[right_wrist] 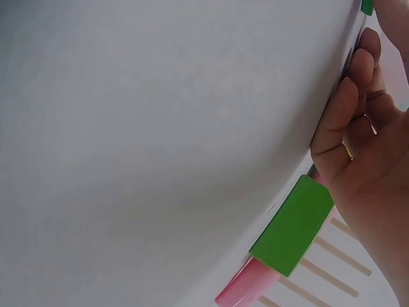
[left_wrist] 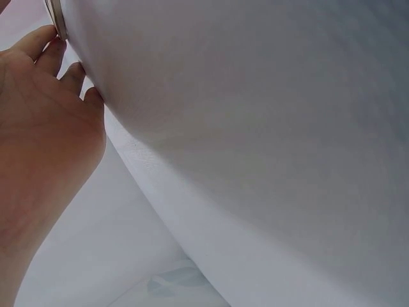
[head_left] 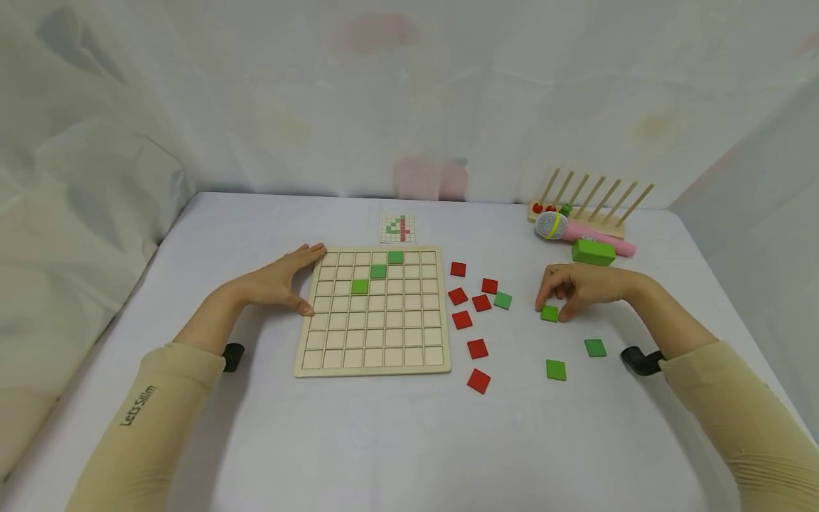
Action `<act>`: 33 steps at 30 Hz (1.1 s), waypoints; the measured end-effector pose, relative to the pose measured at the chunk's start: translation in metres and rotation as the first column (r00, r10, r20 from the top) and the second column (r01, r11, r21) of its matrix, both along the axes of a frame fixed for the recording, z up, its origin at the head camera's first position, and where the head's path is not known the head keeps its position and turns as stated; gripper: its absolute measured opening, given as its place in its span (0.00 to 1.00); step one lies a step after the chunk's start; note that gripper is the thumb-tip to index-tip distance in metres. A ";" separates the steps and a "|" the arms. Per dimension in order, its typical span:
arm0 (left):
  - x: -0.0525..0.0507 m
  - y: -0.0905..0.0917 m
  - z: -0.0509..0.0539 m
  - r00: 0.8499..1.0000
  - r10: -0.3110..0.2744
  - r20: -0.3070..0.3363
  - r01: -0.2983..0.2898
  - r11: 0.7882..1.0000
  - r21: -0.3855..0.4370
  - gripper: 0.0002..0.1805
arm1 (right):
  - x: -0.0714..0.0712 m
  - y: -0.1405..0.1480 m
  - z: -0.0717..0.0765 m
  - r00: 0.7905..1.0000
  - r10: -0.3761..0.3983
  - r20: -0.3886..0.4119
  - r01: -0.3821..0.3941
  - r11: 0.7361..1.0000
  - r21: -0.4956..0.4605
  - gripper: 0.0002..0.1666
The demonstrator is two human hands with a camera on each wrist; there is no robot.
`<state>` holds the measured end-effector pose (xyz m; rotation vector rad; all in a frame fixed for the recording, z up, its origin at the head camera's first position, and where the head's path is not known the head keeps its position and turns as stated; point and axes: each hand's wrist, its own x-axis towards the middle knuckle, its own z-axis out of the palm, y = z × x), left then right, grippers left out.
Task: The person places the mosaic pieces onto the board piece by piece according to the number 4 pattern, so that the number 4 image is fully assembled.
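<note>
A wooden grid board (head_left: 377, 313) lies on the white table with three green tiles in its upper cells, one of them a light green tile (head_left: 360, 286). My left hand (head_left: 271, 281) touches the board's left edge with spread fingers; the left wrist view shows the fingertips at the board's edge (left_wrist: 57, 19). At the right, the thumb and a finger of my right hand (head_left: 585, 288) pinch a green tile (head_left: 549, 313) lying on the table. In the right wrist view, a corner of a green tile (right_wrist: 367, 7) shows beside the fingers of that hand (right_wrist: 364, 128).
Several red tiles (head_left: 462, 320) and a green tile (head_left: 502, 301) lie right of the board. Two green tiles (head_left: 556, 370) are nearer the front right. A pattern card (head_left: 398, 228) sits behind the board. A green block (head_left: 593, 252), pink microphone (head_left: 585, 233) and peg rack (head_left: 608, 226) stand back right.
</note>
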<state>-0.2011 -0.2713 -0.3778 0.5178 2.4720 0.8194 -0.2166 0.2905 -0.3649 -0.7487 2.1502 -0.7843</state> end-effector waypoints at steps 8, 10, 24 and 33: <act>0.001 -0.001 0.001 1.000 0.005 0.002 -0.005 1.000 -0.008 0.69 | 0.001 -0.004 0.004 0.999 -0.003 -0.034 0.004 0.999 0.034 0.15; 0.001 -0.001 0.001 1.000 0.006 0.002 -0.006 1.000 -0.009 0.69 | 0.001 -0.005 0.004 0.999 -0.008 -0.053 0.010 0.999 0.043 0.15; 0.002 0.000 0.002 1.000 0.009 0.011 -0.009 1.000 -0.003 0.69 | -0.002 -0.005 0.007 0.995 -0.048 -0.085 0.050 0.998 0.023 0.10; 0.002 0.001 0.004 1.000 0.010 0.019 -0.009 1.000 -0.002 0.69 | -0.004 -0.022 0.019 0.993 -0.049 -0.106 0.050 0.999 0.006 0.11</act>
